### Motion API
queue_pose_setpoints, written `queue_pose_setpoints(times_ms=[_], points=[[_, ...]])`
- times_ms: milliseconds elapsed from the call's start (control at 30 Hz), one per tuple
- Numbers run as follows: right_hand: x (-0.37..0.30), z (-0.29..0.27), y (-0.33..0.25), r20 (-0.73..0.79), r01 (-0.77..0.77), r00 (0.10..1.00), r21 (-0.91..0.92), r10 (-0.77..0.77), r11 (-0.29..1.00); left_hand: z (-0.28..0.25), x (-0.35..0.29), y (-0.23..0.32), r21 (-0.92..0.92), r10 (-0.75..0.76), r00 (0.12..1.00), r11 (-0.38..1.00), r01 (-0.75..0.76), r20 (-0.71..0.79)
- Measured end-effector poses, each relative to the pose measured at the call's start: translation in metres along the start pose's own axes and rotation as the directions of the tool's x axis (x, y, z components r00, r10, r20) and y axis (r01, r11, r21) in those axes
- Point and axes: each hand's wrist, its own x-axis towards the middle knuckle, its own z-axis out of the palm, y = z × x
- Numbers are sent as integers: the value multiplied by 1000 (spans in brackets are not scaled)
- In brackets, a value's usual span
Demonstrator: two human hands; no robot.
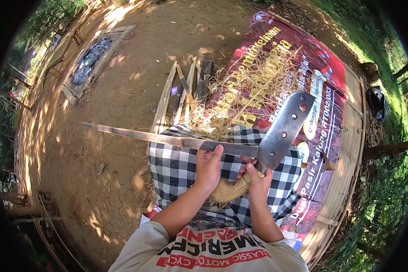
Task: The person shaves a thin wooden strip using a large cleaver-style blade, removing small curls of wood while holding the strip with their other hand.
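My left hand (pixel 207 168) is closed around a long split bamboo strip (pixel 167 139), thumb along its upper face. The strip runs leftward over my lap to a thin end, and its darker right end meets the blade near its base. In my right hand (pixel 258 182) is a broad cleaver (pixel 283 129), gripped near the neck where blade and handle join. Its wide grey blade has several round holes and tilts up to the right. The curved wooden handle (pixel 229 190) passes below my hands. A black-and-white checked cloth (pixel 172 165) covers my lap.
Several bamboo strips (pixel 167 95) lie on the ground ahead. Curly shavings (pixel 267 77) are heaped on a dark red printed banner (pixel 319 181) to my right, over a bamboo platform (pixel 349 154). A framed ash pit (pixel 93 59) is at the far left on cracked earth.
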Motion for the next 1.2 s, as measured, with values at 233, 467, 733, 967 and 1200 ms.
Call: queue_pose_setpoints(times_ms=[233,467,733,967,1200], points=[[14,-5,-3,-116,26,993,22,-23,999,-6,0,-7,-33,8,999,999,-9,-36],[20,-2,-8,-148,-1,989,-51,-6,999,-24,-7,-13,126,-2,999,992,-2,38],[25,-14,-8,-23,-65,998,65,66,996,-31,-23,-12,150,-199,977,966,209,-79],[30,-26,-7,-24,-44,999,60,46,997,-46,-33,-16,216,-472,881,857,467,-31],[40,-52,-14,-30,-35,999,71,37,997,-60,-43,56,795,-563,780,589,148,272]])
